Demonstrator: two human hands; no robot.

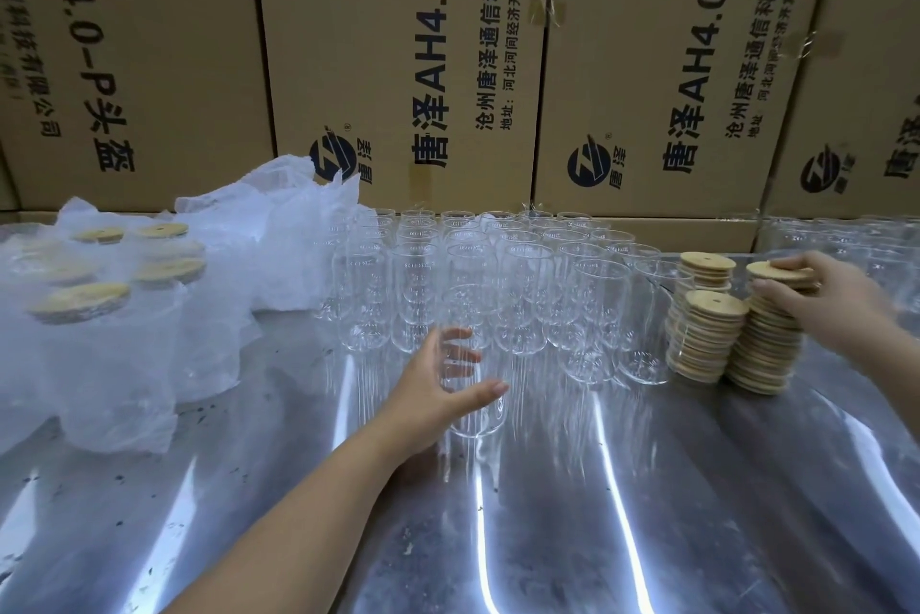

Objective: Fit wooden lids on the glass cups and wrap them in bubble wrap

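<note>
Far left on the tabletop point(547, 529), wrapped cups point(79, 302) with lids. Left grip point(438, 384) curls round a glass cup point(479, 417) just before the rows. Far right, right grip point(821, 300) pinches the top wooden lid point(781, 271) on its stack point(766, 349).

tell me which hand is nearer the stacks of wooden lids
Right. The right hand is on the lid stacks, gripping the top lids of one; the left hand is well to their left, wrapped round a glass cup.
</note>
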